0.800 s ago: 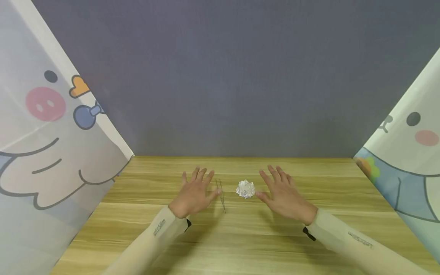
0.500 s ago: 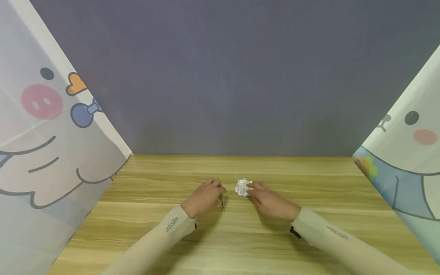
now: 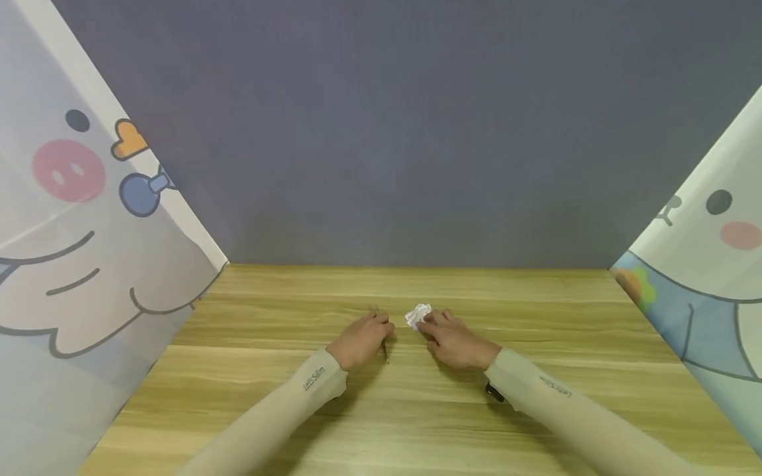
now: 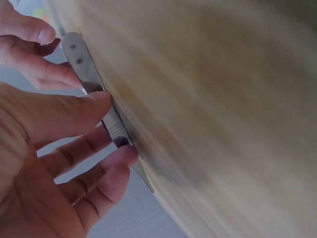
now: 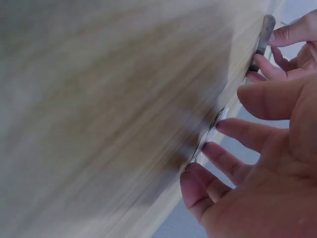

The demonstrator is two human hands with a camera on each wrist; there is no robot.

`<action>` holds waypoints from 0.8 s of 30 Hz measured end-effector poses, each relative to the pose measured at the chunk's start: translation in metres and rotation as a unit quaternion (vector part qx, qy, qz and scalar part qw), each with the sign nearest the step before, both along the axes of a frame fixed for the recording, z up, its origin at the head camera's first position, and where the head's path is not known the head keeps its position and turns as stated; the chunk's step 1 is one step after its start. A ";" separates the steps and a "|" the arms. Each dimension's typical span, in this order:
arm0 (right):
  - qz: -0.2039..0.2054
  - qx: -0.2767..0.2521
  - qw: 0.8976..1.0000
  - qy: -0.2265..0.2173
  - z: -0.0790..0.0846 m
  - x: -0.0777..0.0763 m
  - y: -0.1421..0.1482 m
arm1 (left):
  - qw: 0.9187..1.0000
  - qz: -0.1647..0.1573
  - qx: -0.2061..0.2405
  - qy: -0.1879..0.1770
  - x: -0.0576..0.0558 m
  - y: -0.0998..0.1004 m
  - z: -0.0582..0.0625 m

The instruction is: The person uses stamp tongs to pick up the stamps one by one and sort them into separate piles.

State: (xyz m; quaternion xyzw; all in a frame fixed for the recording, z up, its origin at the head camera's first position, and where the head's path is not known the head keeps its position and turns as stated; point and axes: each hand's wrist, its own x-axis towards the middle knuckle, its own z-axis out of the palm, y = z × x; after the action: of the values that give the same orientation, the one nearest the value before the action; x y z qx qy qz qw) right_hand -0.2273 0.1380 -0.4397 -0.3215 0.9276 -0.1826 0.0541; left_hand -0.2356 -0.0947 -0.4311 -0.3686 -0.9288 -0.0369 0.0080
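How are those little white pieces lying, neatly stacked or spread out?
Spread out a bit: in the head view, the white pieces overlap, their corners poking out different ways. The right hand hides some.

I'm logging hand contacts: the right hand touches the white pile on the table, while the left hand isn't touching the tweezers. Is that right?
Not quite: the left hand does touch the tweezers, holding them, as the left wrist view shows. The right hand does touch the white pile on the table.
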 end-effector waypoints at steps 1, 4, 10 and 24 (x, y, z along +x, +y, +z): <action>-0.001 0.000 1.000 0.003 0.000 0.001 0.000 | 1.000 -0.005 0.001 0.006 -0.001 0.001 0.000; 0.000 0.001 1.000 0.024 0.001 0.003 0.000 | 1.000 -0.021 0.007 0.021 -0.004 0.002 0.001; 0.001 0.042 0.998 0.044 0.000 0.008 -0.002 | 0.999 -0.025 0.031 0.021 -0.007 0.001 0.007; -0.004 0.079 0.996 0.033 0.000 0.012 0.000 | 0.968 0.058 0.243 -0.031 -0.014 -0.007 0.042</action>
State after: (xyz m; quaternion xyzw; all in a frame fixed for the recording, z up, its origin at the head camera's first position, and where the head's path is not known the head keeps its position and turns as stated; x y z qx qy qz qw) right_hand -0.2152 0.1384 -0.4398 -0.3178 0.9418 -0.0988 0.0482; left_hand -0.2493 -0.1014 -0.3892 -0.2999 -0.9115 -0.2724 0.0707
